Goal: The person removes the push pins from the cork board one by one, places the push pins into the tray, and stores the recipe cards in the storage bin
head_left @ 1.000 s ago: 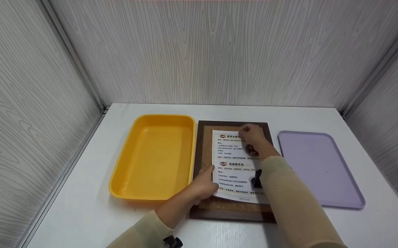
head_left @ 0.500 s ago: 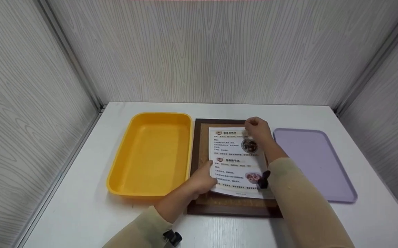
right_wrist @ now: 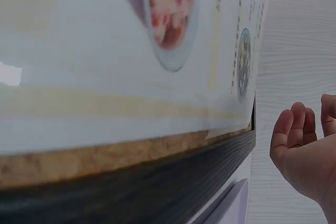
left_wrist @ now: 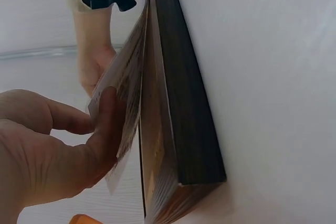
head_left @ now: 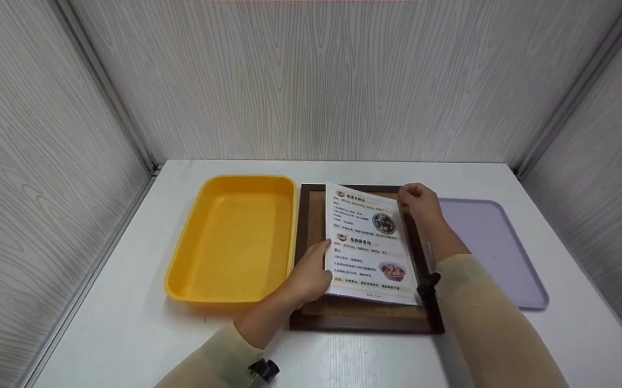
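Observation:
A printed recipe sheet (head_left: 362,253) with food pictures lies over a cork board with a dark wooden frame (head_left: 364,324). My left hand (head_left: 309,274) pinches the sheet's left edge, thumb on its printed face. That edge is raised, so the sheet slants up from the cork, as the left wrist view also shows. My right hand (head_left: 424,207) hovers by the frame's top right corner with loosely bent fingers. In the right wrist view a gap separates the right hand (right_wrist: 307,148) from the sheet, and its thumb stands apart from the fingers.
To the left of the board stands a deep yellow tray (head_left: 235,242), close to its frame. A shallow purple tray (head_left: 496,248) lies at the right, partly behind my right arm. Pale wood-grain panels (head_left: 311,81) enclose the white table (head_left: 127,302) at the back and sides.
The recipe sheet's left side has risen from the cork in my left hand. My right hand has moved right, from the sheet's top edge to beyond its upper right corner.

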A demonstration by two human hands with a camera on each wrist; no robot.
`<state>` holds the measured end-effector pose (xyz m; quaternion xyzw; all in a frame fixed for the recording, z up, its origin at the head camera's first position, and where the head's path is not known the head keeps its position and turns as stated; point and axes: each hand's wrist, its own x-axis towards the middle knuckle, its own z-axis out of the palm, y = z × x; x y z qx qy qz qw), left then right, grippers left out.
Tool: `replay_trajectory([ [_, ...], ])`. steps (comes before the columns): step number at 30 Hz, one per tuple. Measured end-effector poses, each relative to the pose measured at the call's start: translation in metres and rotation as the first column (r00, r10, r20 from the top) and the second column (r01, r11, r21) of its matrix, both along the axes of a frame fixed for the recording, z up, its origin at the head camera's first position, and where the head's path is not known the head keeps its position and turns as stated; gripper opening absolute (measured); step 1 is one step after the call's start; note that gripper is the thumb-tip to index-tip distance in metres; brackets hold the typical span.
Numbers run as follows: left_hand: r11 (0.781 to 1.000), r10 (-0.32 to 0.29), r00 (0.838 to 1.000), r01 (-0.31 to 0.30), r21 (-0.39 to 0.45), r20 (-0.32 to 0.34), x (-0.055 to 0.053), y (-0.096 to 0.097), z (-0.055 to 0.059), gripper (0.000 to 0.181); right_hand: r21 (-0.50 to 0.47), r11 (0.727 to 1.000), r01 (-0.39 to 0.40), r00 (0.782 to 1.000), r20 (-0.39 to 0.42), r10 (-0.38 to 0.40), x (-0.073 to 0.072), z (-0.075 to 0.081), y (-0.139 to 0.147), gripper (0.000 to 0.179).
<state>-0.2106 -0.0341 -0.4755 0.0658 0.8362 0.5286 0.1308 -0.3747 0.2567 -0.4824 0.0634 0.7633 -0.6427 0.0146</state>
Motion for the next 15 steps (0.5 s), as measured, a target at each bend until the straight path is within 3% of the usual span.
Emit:
replay_trajectory([
  [7, 1.0, -0.024, 0.998, 0.024, 0.001, -0.051, 0.002, -0.016, 0.013, 0.074, -0.021, 1.0, 0.016, 1.0, 0.004, -0.016, 0.009, 0.004, 0.019, 0.02],
  [15, 0.997, 0.021, 0.997, -0.026, 0.074, 0.073, -0.001, -0.047, 0.021, 0.076, -0.107, 0.994, 0.031, 0.999, 0.041, -0.026, 0.026, 0.024, 0.04, 0.011],
])
